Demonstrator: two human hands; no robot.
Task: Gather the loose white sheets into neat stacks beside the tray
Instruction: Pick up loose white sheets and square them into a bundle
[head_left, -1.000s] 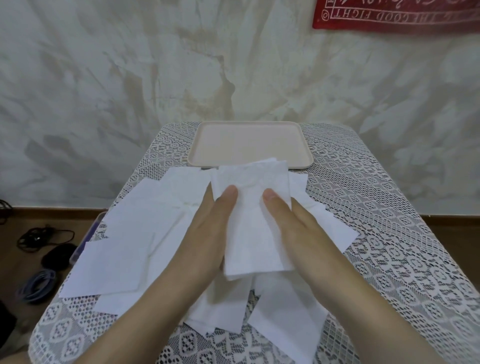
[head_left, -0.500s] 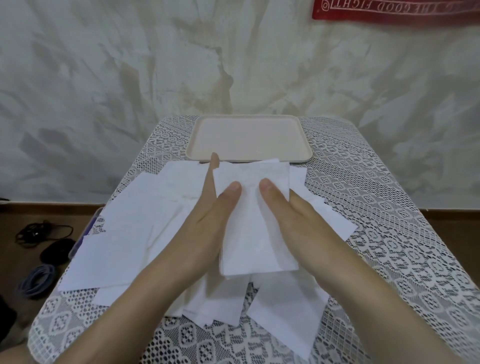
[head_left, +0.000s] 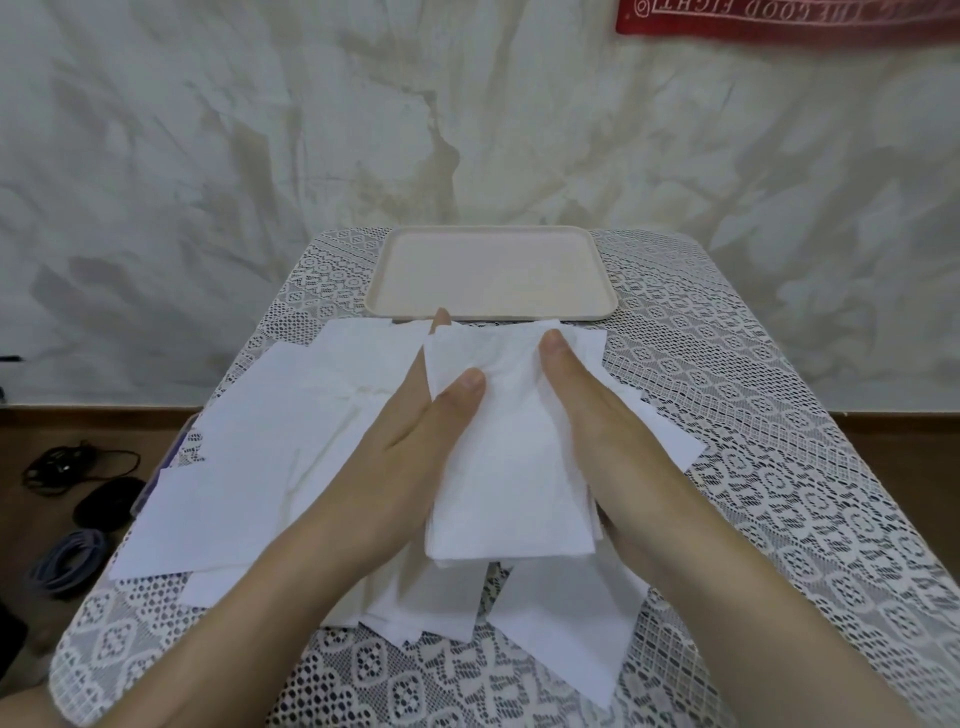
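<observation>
Head view, single frame. I am watching both hands working over the middle of the table (head_left: 810, 545), which is wearing a white lace cloth (head_left: 753, 415).

Left hand (head_left: 410, 457): it is gripping the left edge of a small stack (head_left: 506, 467) of white sheets. The thumb is lying on top of the stack. One fingertip (head_left: 441, 318) is showing past the far edge at 12 o'clock, so the fingers are running underneath. Thumb and fingers are pinching the stack between them.

Right hand (head_left: 618, 452): it is holding the right edge of the same stack, with the thumb stretching along the top toward 12 o'clock. The other fingers are hiding under the paper, so I cannot tell whether they are spread or together.

Stack: it is sitting between the two hands, edges roughly squared, with several layers showing at the near edge. It is lying above the loose sheets (head_left: 244, 467); I cannot tell whether it is lifted or resting on them.

Loose sheets: they are fanning out, overlapping, from 8 to 10 o'clock of the stack. More are poking out at 6 o'clock and a few at 3 o'clock beneath the right hand.

Tray (head_left: 491, 270): beige and rectangular, it is sitting at 12 o'clock, just beyond the stack's far edge.

Off the table: cables (head_left: 67, 561) are lying on the floor at 8 o'clock, and a red banner (head_left: 779, 21) is hanging on the wall at 1 o'clock.
</observation>
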